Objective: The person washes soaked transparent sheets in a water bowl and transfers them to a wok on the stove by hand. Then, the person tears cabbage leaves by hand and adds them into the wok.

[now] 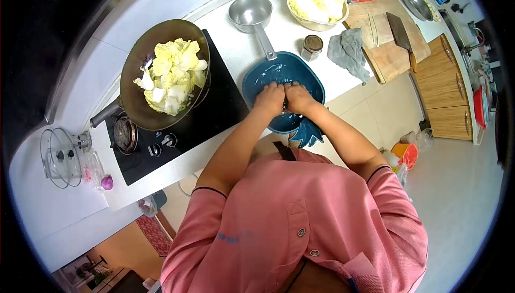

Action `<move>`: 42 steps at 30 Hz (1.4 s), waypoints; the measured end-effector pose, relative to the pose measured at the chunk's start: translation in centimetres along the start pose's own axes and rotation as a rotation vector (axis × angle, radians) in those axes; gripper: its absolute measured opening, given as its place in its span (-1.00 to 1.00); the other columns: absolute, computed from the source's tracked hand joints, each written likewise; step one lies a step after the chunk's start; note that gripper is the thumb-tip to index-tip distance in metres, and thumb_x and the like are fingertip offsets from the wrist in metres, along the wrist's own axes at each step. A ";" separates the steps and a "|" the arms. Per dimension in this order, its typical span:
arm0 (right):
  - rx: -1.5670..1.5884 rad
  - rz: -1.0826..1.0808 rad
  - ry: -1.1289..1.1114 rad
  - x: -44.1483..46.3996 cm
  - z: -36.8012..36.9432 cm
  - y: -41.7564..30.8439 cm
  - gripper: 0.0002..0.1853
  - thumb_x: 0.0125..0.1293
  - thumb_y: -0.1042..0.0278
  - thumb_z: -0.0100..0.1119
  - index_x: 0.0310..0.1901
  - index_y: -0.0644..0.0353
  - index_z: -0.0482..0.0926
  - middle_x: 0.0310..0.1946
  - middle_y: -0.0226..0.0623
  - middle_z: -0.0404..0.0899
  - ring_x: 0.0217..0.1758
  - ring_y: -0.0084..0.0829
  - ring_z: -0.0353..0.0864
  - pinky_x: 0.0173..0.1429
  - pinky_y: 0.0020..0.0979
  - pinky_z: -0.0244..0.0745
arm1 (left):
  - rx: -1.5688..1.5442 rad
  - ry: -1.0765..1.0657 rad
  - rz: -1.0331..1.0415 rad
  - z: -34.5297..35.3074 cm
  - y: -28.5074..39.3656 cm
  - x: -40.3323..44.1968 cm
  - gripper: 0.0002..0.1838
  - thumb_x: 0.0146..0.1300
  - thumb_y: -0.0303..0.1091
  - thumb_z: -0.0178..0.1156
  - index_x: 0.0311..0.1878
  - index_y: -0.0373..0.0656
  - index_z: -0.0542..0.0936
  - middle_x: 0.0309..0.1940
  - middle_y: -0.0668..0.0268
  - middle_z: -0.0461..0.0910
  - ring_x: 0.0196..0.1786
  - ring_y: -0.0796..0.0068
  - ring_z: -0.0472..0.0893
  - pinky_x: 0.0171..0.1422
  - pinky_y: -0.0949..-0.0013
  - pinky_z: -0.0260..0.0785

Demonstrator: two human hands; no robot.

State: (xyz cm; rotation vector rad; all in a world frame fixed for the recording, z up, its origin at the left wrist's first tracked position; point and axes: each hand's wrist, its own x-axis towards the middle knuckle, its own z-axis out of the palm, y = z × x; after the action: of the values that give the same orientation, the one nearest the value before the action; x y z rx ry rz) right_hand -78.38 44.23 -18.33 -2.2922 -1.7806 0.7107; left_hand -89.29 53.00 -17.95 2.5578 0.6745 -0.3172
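Observation:
Both hands are down inside a blue pineapple-shaped basin [257,73] with wet, shiny patches on its bottom. My left hand [271,99] and my right hand [299,98] are side by side, fingers curled inward. Something small and dark shows between them, too hidden to name. Just beyond the basin's rim is a metal ladle-like pan [250,11], its handle reaching to the rim. To the left, a wok [138,51] on the stove holds torn cabbage leaves [174,73].
A black cooktop [225,92] lies left of the basin. A lidded jar [311,48], grey cloth [348,51] and bowl of cabbage [316,3] stand beyond it. A cleaver [398,31] rests on the cutting board [389,59]. Glass lids [61,156] lean at far left.

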 end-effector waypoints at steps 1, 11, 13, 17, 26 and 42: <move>0.017 0.008 0.026 0.0 0.5 0.3 -0.37 -0.08 0.29 0.47 0.04 0.33 0.41 -0.04 0.10 0.58 0.10 0.06 0.56 0.15 -0.12 0.49 | -0.028 -0.015 0.001 0.1 0.0 0.1 -0.34 -0.13 -0.37 0.50 0.07 -0.29 0.42 0.07 -0.04 0.49 0.14 -0.10 0.50 0.19 0.08 0.44; 0.114 0.154 -0.105 -0.4 -1.3 -0.1 -0.13 -0.19 0.28 0.53 0.20 0.36 0.32 -0.07 0.20 0.59 0.04 0.09 0.58 0.13 -0.12 0.49 | -0.109 -0.022 -0.136 0.1 1.5 -0.1 -0.48 0.00 -0.36 0.39 0.01 -0.31 0.44 -0.09 -0.12 0.62 0.02 -0.10 0.61 0.12 0.04 0.49; 0.188 0.159 -0.140 -0.1 -1.6 0.5 -0.15 -0.22 0.34 0.53 0.18 0.39 0.35 -0.07 0.18 0.60 0.03 0.07 0.60 0.08 -0.14 0.54 | -0.123 -0.006 -0.168 0.2 1.7 -0.2 -0.50 0.03 -0.38 0.37 0.04 -0.31 0.44 -0.05 -0.12 0.60 0.04 -0.08 0.61 0.15 0.08 0.48; 0.777 0.298 -0.279 -0.4 -2.3 0.9 -0.25 -0.22 0.52 0.48 0.12 0.41 0.42 -0.22 -0.03 0.61 -0.24 -0.19 0.67 -0.29 -0.32 0.59 | -0.167 0.008 -0.209 0.3 1.6 -0.5 -0.48 0.09 -0.37 0.33 0.13 -0.30 0.43 0.08 -0.15 0.52 0.12 -0.04 0.57 0.22 0.15 0.45; 1.422 0.464 -0.372 0.4 -1.2 2.1 -0.53 0.13 0.58 0.22 0.11 0.28 0.39 -0.25 -0.08 0.62 -0.37 -0.22 0.70 -0.29 -0.25 0.71 | -0.497 0.040 -0.261 -1.7 1.8 -1.3 -0.42 0.19 -0.36 0.22 0.27 -0.34 0.36 0.04 -0.18 0.55 0.12 -0.05 0.57 0.19 0.10 0.43; 1.848 0.466 -0.209 -0.3 -3.0 0.7 -0.81 0.29 0.41 -0.01 -0.10 0.26 0.41 -0.23 0.00 0.60 -0.30 -0.15 0.68 -0.21 -0.30 0.69 | -0.719 0.508 -0.186 -1.9 1.1 -2.0 -0.67 0.24 -0.31 0.17 -0.01 -0.33 0.52 -0.17 -0.04 0.64 -0.08 0.11 0.66 -0.01 0.21 0.49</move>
State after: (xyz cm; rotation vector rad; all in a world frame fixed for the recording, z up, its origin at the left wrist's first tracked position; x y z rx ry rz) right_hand -76.45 44.24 -15.88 -1.1283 -0.0219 1.6317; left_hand -90.22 52.26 -15.24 1.8758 0.9913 0.4641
